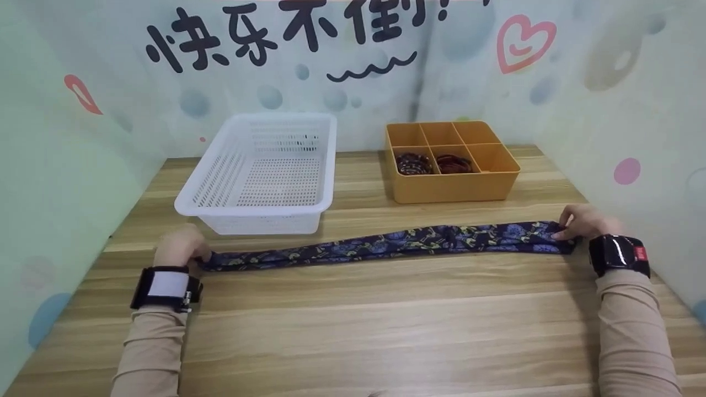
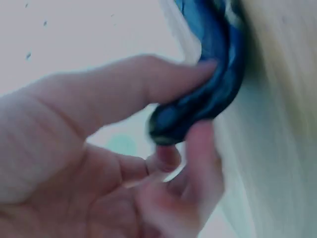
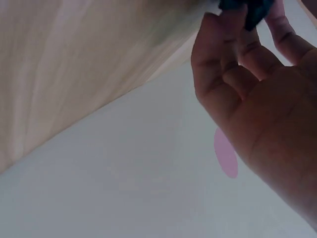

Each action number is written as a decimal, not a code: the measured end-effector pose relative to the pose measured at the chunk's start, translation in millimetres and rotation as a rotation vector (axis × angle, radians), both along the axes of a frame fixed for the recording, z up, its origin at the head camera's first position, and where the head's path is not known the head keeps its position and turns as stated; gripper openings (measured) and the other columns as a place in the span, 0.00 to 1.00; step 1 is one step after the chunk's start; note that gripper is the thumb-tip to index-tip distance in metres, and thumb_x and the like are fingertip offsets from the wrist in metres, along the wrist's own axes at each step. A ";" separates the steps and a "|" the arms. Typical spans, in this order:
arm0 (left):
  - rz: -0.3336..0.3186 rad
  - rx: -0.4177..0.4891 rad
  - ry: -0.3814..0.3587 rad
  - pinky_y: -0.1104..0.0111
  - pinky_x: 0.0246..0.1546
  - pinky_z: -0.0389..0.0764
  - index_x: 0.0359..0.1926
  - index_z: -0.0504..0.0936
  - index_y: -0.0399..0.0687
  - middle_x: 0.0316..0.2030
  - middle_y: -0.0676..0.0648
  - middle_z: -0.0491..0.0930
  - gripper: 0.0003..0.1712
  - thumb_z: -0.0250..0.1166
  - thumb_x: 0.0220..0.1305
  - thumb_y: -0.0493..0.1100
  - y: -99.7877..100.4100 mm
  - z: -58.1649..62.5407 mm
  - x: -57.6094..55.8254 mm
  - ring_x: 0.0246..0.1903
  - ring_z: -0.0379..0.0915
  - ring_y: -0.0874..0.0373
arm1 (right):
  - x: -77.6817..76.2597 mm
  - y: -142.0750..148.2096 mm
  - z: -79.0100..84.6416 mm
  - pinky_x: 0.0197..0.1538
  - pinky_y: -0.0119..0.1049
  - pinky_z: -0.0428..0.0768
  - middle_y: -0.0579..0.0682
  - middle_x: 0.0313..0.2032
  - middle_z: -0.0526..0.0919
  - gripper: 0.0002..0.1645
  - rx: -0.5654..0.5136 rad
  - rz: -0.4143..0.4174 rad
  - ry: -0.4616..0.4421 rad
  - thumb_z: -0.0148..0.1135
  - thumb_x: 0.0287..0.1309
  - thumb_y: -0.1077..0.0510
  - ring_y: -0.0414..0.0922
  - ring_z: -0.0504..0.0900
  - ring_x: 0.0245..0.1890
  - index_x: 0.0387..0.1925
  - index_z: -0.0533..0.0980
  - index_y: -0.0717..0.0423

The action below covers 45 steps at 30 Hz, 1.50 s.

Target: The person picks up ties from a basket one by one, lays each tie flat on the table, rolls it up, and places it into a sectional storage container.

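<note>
A long, scarf-like strip of dark blue cloth with a blue and yellow pattern stretches left to right, low over the table. Its left end is narrower and bunched. My left hand pinches that end; in the left wrist view the thumb lies on one side of the folded cloth and fingers on the other. At the wider right end, my right hand pinches the strip between thumb and fingers. Only a small dark bit of cloth shows at the right fingertips in the right wrist view.
Behind the left hand stands a white perforated plastic basket. An orange divided box sits at the back right, with coiled dark patterned items in two front compartments. Printed walls enclose the wooden table at the back and sides.
</note>
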<state>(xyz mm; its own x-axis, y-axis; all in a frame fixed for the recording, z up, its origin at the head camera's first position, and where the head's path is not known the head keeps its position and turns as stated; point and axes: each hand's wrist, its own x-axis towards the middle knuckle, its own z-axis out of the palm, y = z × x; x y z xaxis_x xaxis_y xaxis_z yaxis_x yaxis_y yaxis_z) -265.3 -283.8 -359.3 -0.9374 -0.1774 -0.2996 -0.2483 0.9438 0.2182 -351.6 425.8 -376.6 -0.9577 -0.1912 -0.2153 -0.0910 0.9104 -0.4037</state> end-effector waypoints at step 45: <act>0.006 -0.029 -0.050 0.58 0.34 0.74 0.27 0.79 0.36 0.23 0.44 0.77 0.10 0.65 0.47 0.41 16.2 -1.0 -0.6 0.26 0.71 0.51 | 5.6 6.4 5.5 0.30 0.33 0.71 0.69 0.34 0.76 0.23 0.024 -0.074 0.050 0.63 0.54 0.61 0.56 0.75 0.33 0.43 0.67 0.75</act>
<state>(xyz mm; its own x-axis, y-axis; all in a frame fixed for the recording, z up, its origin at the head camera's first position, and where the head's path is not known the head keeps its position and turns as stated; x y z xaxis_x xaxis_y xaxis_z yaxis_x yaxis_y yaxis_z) -265.9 -267.6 -360.3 -0.9201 -0.1928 -0.3408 -0.2644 0.9479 0.1775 -346.0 432.2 -371.2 -0.9786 -0.1146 -0.1707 -0.0423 0.9247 -0.3784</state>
